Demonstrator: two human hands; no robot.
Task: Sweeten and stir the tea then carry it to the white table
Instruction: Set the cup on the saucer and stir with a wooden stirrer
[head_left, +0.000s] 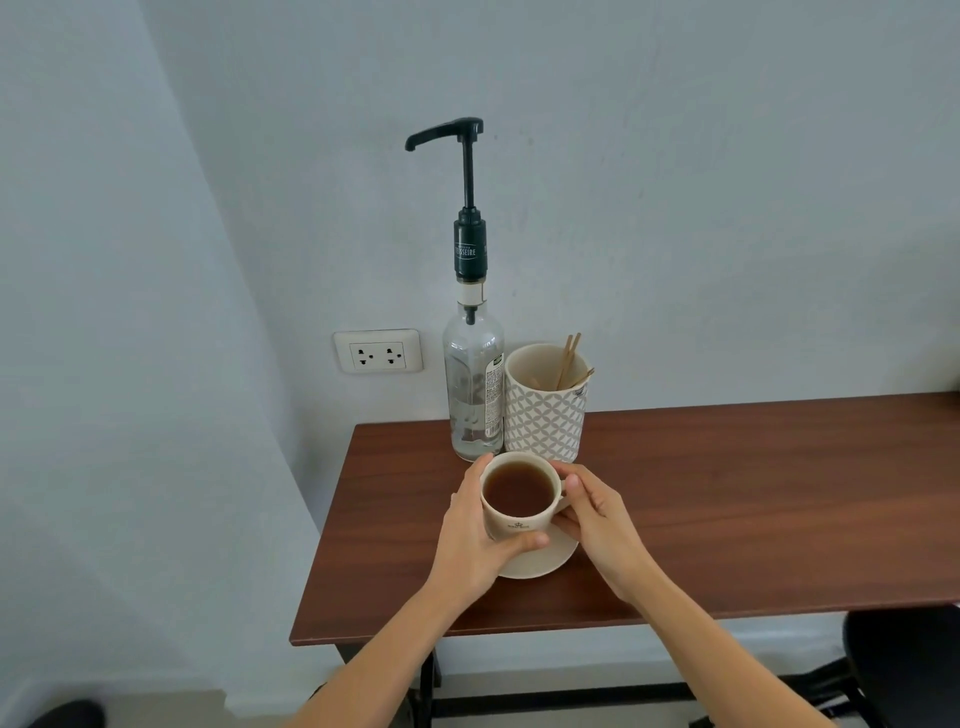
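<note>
A cream cup of dark tea (519, 493) stands on a cream saucer (545, 561) near the left end of the brown table (727, 493). My left hand (472, 540) wraps the cup's left side, thumb across its front. My right hand (597, 514) grips the handle side of the cup, fingers reaching under toward the saucer. Just behind the cup stands a clear glass syrup bottle (474, 384) with a tall black pump, its spout pointing left. Beside the bottle, a patterned white holder (545, 410) contains a few wooden stir sticks (569, 361).
The table stands against a pale wall with a double power socket (378, 351) left of the bottle. A black chair (904, 670) sits at the lower right, below the table edge. Black table legs show under the tabletop.
</note>
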